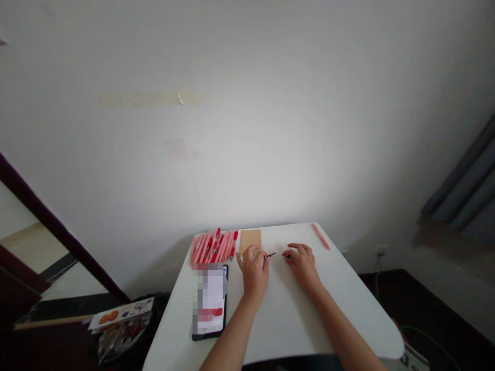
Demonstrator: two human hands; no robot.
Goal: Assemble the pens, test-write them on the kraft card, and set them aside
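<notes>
My left hand [256, 270] is closed, its thumb and fingers pinching a thin black piece [272, 254] that pokes out to the right. A short gap away, my right hand [304, 265] is also closed, with a small dark piece [287, 256] between its fingertips; its kind is too small to make out. Behind my left hand lies a flat tan notebook or card [250, 238], partly covered by the fingers. To its left, a bunch of pink and red pens [212, 247] lies side by side. A single pink pen [320, 236] rests apart, beyond my right hand.
A phone [211, 301] with a lit, blurred screen lies on the white table [286, 330], left of my left forearm. The wall [270, 129] rises right behind the table. On the floor at left stands a filled bag [124, 330]; a socket with a cable [380, 251] is at right.
</notes>
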